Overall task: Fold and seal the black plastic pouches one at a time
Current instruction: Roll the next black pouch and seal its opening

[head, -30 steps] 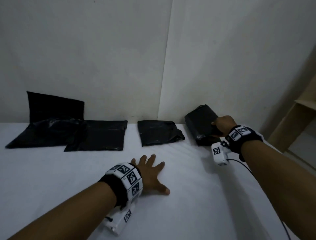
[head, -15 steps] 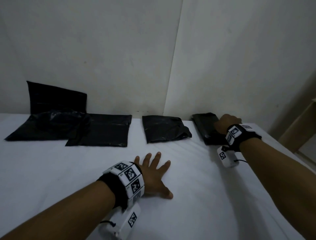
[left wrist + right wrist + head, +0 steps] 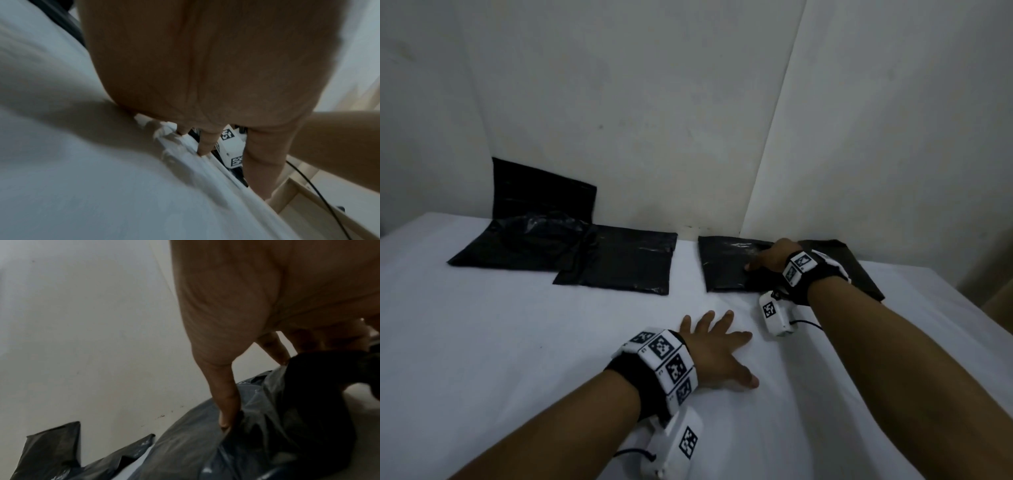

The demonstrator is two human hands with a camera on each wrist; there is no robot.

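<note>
Right hand point(image 3: 774, 258) down on the far-right pouch point(image 3: 729, 263), thumb and fingers pinching its plastic | left hand point(image 3: 717, 349) flat, fingers spread on the white sheet point(image 3: 500, 342), near centre | more pouches point(image 3: 616, 263) far left

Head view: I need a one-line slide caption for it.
Right hand grips the third black pouch by the wall; left hand rests flat on the white sheet.

black pouches point(image 3: 616, 263): 5 | hands point(image 3: 717, 353): 2 | wrist bands point(image 3: 664, 363): 2
</note>
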